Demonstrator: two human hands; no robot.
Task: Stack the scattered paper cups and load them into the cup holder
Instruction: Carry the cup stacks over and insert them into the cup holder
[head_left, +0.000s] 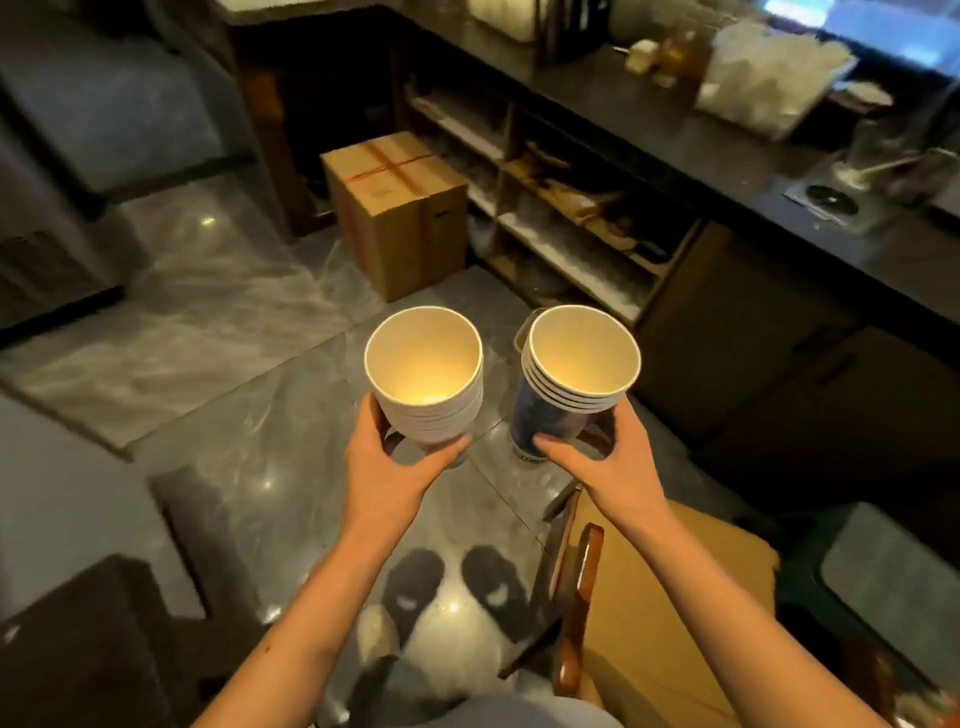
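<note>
A stack of white paper cups (441, 410) is held upright in the left grip (387, 467). The grip is clamped round the lower part of the stack, with the thumb laid up the left wall and the fingers curled round the near side beneath the nested rims. The open mouth of the top cup is turned upward, just above the grip.

A second stack of blue cups (540, 421) with white rims is held upright in the right grip (608, 462). This grip is likewise clamped low on its stack, with the thumb pressed against the blue wall on the left and the fingers wrapped round the right side. Several nested rims are seen above the grip.

The two stacks are held side by side at much the same height, close together but apart, in the air over the grey floor (234, 338).

Beyond the left grip, a cardboard box (400, 218) crossed with red tape is stood on the floor. Beyond and to the right of the right grip, open shelves (561, 208) are set under a dark worktop (675, 124), where a blurred clear plastic bag (769, 78) is seen. Below both grips, a pair of dark shoes (415, 577) is planted on the floor. Under the right forearm, a wooden chair (584, 597) with a tan seat is placed.
</note>
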